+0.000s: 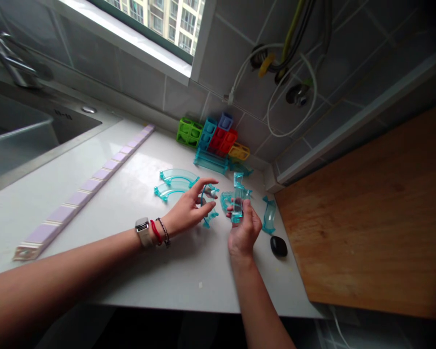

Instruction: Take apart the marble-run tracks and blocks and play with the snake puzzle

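My left hand point(194, 206) is over the middle of the counter, thumb and fingers spread apart. Just at its fingertips is a curved translucent teal track piece point(211, 220), partly hidden by the fingers; whether they touch it I cannot tell. My right hand point(246, 228) is closed around a teal track piece point(237, 198), held upright with its end clips at top and bottom. Behind that hand a small teal lattice piece point(225, 199) is partly covered. Two curved teal track pieces point(179, 174) lie left of my left hand, and another teal track piece point(269, 215) lies to the right.
Colored hollow blocks, including a green block point(189, 132) and a red block point(223, 141), stand against the tiled wall. A long lilac strip point(89, 185) lies at left, near the sink point(18, 121). A black rounded object point(278, 246) sits beside the wooden board point(366, 218).
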Demonstrator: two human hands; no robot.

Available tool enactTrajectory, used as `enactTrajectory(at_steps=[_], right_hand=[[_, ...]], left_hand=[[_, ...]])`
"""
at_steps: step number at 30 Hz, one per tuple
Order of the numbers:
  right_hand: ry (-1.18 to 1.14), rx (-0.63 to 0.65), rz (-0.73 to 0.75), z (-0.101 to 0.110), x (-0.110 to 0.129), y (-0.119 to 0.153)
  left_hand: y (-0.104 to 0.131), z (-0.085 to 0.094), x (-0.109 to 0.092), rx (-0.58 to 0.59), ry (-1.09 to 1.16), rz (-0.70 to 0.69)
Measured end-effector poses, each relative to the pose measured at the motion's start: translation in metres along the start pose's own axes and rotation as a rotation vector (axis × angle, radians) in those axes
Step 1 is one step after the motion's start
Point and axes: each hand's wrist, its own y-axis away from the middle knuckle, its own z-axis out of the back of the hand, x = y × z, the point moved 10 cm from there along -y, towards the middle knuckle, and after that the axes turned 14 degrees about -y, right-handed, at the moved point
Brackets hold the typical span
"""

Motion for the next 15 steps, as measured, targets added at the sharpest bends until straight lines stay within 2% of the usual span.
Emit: enactTrajectory(at_steps=[4,8,12,15], right_hand=[[-0.021,0.039,-0.04,-0.003,-0.003,0.001],[-0.04,0.083,-0.065,-0.009,-0.004,0.003],[-0.074,0.149,-0.1,-0.019,-0.003,0.005],[-0.139,0.124,-0.175,-0.016,-0.008,0.002]], left_hand=[[-0.002,-0.006,0.006,0.057,0.12,0.039],[-0.004,-0.004,0.013,0.025,0.162,0.104],[-0.004,-0.002,0.025,-0.005,0.283,0.226],[-0.004,-0.003,0.031,0.014,0.366,0.269]])
